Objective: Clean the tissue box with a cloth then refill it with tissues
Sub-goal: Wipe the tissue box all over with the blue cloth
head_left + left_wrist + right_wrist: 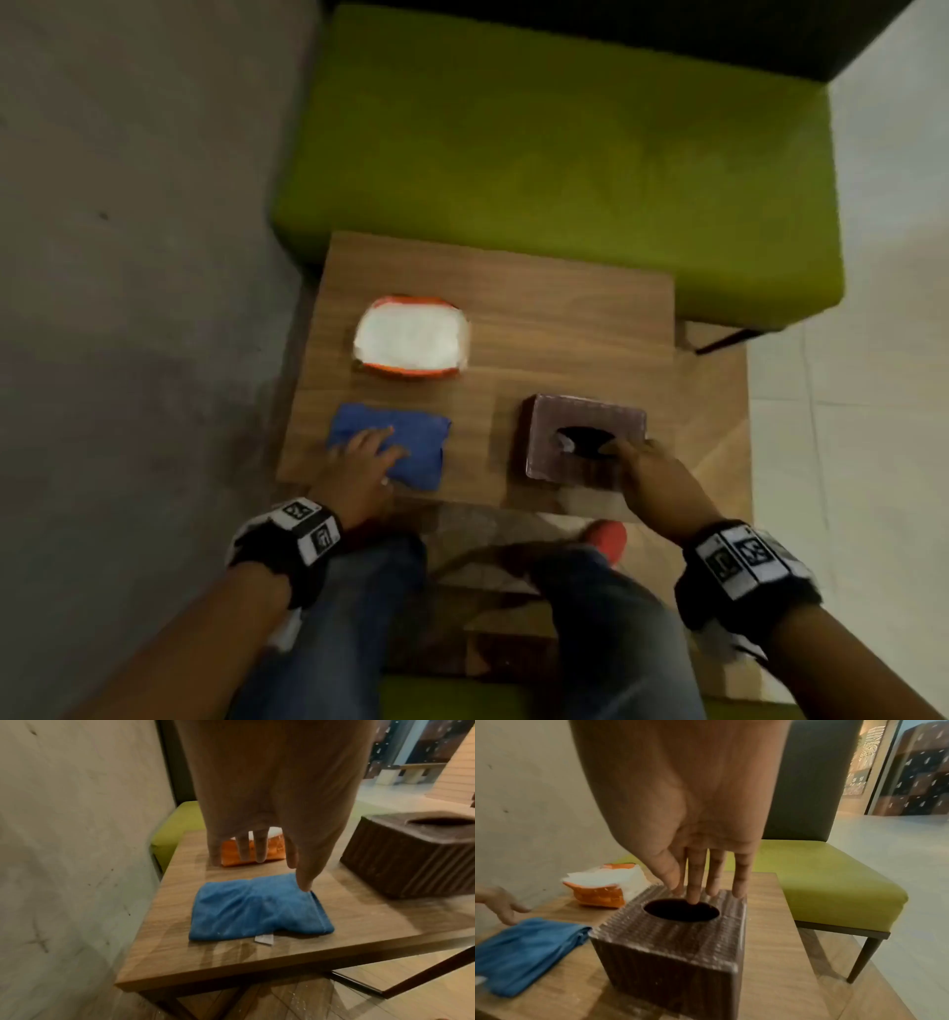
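Right hand (680,817) grip apart, fingertips on tissue box (680,943); left hand (359,473) grip apart above cloth (257,910).

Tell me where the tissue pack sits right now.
In the head view the orange tissue pack lies at the table's far left, just beyond the blue cloth, with neither hand on it.

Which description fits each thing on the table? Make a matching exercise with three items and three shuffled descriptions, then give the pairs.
Column A
1. blue cloth
2. tissue box
3. tissue pack

Column B
a. brown, ribbed, oval hole on top
b. orange wrapper, torn open, white tissues showing
c. folded, under the left hand

Pairs: 1-c, 2-a, 3-b
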A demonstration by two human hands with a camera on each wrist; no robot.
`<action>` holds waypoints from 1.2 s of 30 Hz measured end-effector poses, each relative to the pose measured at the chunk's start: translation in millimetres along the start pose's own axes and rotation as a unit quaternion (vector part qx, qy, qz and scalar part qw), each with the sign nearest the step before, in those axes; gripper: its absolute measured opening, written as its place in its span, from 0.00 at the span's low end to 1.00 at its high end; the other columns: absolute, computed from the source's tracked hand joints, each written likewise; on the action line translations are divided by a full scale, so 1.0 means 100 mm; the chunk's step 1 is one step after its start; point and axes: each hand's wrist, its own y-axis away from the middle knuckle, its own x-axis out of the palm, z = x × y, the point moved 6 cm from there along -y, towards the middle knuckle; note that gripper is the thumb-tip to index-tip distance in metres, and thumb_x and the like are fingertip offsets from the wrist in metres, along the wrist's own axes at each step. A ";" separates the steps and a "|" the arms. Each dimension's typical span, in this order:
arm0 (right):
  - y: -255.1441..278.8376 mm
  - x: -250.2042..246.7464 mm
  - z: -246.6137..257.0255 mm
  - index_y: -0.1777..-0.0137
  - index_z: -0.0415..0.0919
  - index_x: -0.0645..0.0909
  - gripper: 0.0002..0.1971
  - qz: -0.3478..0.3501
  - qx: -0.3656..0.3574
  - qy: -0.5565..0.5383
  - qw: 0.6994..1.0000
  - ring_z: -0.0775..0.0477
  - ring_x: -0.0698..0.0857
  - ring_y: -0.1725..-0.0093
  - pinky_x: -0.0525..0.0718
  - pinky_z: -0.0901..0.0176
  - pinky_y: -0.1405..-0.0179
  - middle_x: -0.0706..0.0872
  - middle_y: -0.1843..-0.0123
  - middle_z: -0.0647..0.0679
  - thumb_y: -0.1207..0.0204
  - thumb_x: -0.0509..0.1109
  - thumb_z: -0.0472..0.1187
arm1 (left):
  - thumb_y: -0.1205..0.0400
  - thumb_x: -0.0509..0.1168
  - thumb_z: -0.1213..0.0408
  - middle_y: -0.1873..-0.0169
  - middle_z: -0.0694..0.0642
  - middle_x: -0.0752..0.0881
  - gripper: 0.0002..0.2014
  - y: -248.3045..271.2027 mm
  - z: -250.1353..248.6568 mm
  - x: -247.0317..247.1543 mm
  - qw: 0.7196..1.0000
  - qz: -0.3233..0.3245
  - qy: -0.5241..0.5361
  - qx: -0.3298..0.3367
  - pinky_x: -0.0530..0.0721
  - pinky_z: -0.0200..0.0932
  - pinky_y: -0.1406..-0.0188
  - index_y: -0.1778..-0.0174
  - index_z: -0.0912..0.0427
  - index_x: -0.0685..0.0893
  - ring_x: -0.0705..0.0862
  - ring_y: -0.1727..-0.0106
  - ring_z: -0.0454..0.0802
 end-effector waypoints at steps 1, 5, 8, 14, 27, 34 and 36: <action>-0.02 0.13 -0.03 0.30 0.44 0.75 0.18 -0.014 0.004 0.008 1.000 0.37 0.76 0.36 0.78 0.46 0.46 0.83 0.36 0.42 0.19 0.60 0.36 | 0.29 0.75 0.63 0.23 0.62 0.70 0.28 -0.08 0.06 0.15 1.000 0.022 -0.008 -0.011 0.74 0.64 0.35 0.32 0.51 0.79 0.72 0.25 0.64; -0.07 0.45 -0.12 0.30 0.51 0.78 0.22 -0.080 -0.023 0.070 0.994 0.33 0.80 0.42 0.79 0.41 0.49 0.86 0.37 0.49 0.25 0.71 0.38 | 0.30 0.76 0.53 0.19 0.61 0.60 0.34 -0.17 0.32 0.50 0.999 -0.001 0.005 -0.035 0.61 0.79 0.31 0.26 0.44 0.74 0.59 0.19 0.67; -0.05 0.54 -0.07 0.29 0.60 0.75 0.26 -0.148 -0.018 0.101 0.984 0.36 0.80 0.43 0.75 0.40 0.44 0.87 0.39 0.53 0.26 0.74 0.43 | 0.28 0.68 0.41 0.21 0.60 0.65 0.31 -0.16 0.42 0.75 0.998 -0.052 0.027 -0.013 0.62 0.79 0.31 0.27 0.37 0.71 0.63 0.22 0.67; 0.07 0.85 0.44 0.20 0.58 0.62 0.25 -0.144 -0.011 0.075 0.987 0.41 0.71 0.30 0.68 0.44 0.32 0.75 0.25 0.50 0.16 0.59 0.54 | 0.27 0.73 0.57 0.42 0.60 0.81 0.24 -0.05 0.32 0.82 0.972 -0.232 -0.030 -0.024 0.71 0.70 0.39 0.34 0.44 0.80 0.76 0.40 0.65; 0.40 1.16 0.68 0.14 0.52 0.48 0.39 -0.174 -0.052 0.025 0.983 0.43 0.47 0.14 0.50 0.41 0.17 0.48 0.12 0.48 0.20 0.64 0.57 | 0.22 0.62 0.54 0.54 0.65 0.78 0.10 0.23 0.12 0.76 0.788 -0.319 0.521 -0.077 0.79 0.46 0.67 0.58 0.59 0.75 0.79 0.55 0.60; 0.25 1.31 0.71 0.14 0.55 0.43 0.38 -0.138 -0.042 0.009 0.990 0.43 0.42 0.14 0.39 0.39 0.18 0.39 0.12 0.44 0.18 0.58 0.61 | 0.15 0.54 0.73 0.33 0.61 0.76 0.19 -0.29 -0.64 0.40 0.796 -0.258 0.545 0.057 0.79 0.49 0.41 0.29 0.56 0.68 0.78 0.37 0.56; 0.22 1.33 0.69 0.14 0.52 0.42 0.39 -0.132 -0.037 -0.008 0.990 0.44 0.40 0.14 0.38 0.39 0.18 0.38 0.13 0.46 0.18 0.58 0.61 | 0.15 0.57 0.73 0.27 0.61 0.74 0.21 -0.40 -0.85 0.45 0.839 -0.225 0.487 0.091 0.71 0.43 0.31 0.25 0.61 0.69 0.73 0.27 0.55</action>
